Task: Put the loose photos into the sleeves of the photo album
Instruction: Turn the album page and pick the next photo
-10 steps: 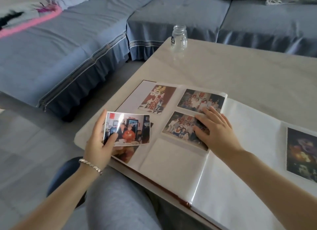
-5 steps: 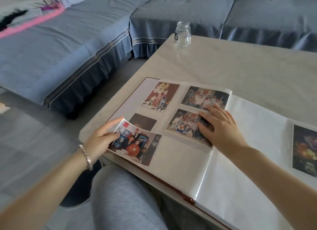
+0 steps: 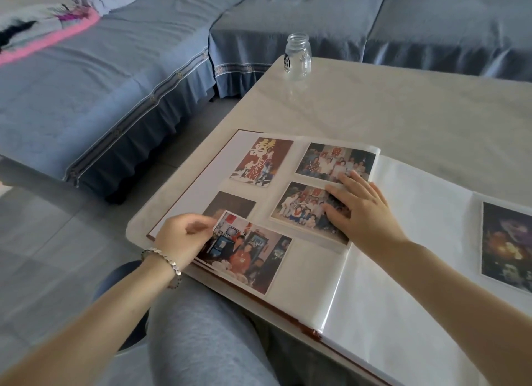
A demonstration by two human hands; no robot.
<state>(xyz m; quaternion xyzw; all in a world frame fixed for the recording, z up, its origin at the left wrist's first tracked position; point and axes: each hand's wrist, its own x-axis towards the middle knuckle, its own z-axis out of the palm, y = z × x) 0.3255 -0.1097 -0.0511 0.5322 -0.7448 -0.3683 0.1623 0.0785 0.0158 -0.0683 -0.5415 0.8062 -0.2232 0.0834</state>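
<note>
A white-bordered loose photo, apparently showing people indoors, one in red, lies tilted on the lower left page of the open photo album on the table. The left hand has its grip pinching the print's upper-left corner. The right hand, grip spread flat, presses a sleeved group photo.

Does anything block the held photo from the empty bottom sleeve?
Nothing visible does. The loose photo, pinched by the left hand, lies beside the empty sleeve; the right hand rests above it.
</note>
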